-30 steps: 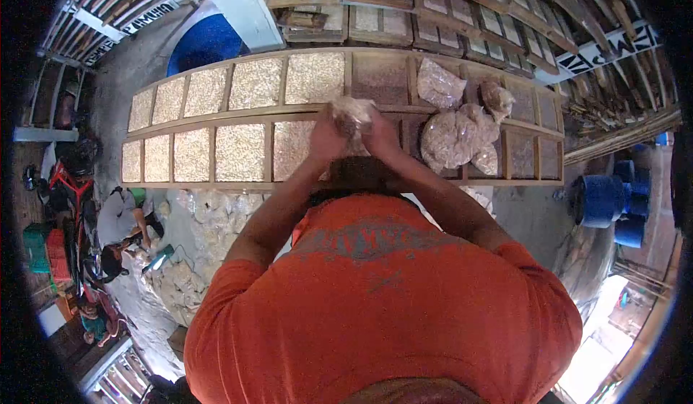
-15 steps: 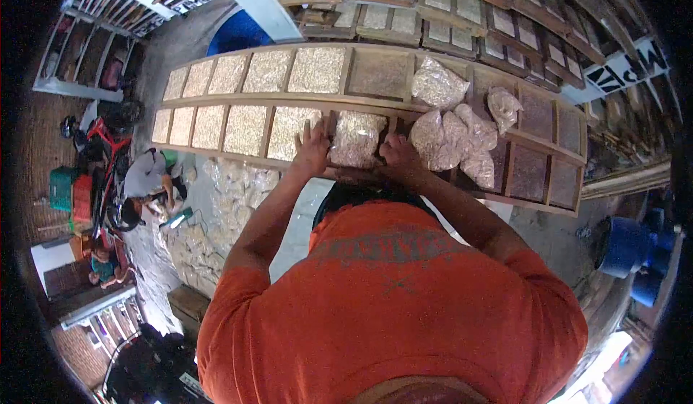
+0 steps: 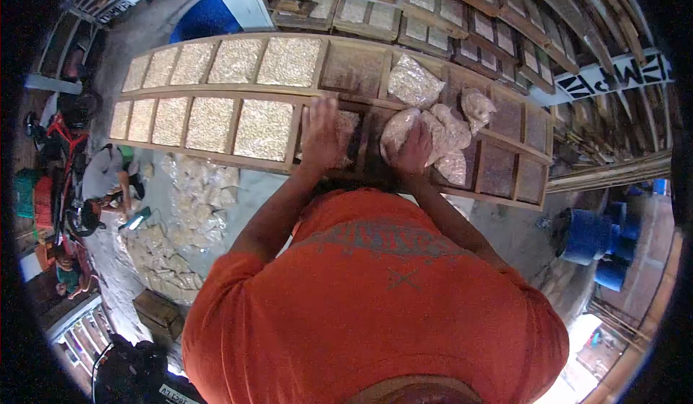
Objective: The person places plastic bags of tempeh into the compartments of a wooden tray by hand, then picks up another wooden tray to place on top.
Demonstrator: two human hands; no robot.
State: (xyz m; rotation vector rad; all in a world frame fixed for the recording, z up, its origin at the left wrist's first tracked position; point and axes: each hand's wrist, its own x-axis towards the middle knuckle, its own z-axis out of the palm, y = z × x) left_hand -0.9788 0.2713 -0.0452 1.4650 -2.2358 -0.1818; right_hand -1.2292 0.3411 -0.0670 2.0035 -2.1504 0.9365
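My left hand [image 3: 321, 135] lies flat with outstretched fingers at the left side of a plastic bag of pale beans [image 3: 348, 131], set in a compartment of the long wooden tray [image 3: 303, 95]. It partly covers that bag. To the right, my right hand [image 3: 411, 150] has its fingers over another bag of pale beans [image 3: 395, 128] and grips it. This bag belongs to a heap of loose bags on the tray's right half, with a bag [image 3: 451, 167] just right of the hand. Left of my left hand, a compartment is filled flat with beans [image 3: 264, 130].
Racks of filled wooden trays [image 3: 368, 16] stand beyond the tray. Many filled bags [image 3: 195, 187] lie on the floor at left, near a crouching person [image 3: 105, 177]. Blue barrels [image 3: 588, 236] stand at right, a motorcycle [image 3: 66, 144] at far left.
My right hand has moved right, from the bag in the compartment to a bag in the heap. My left hand has shifted over the bag's left side. The view has shifted.
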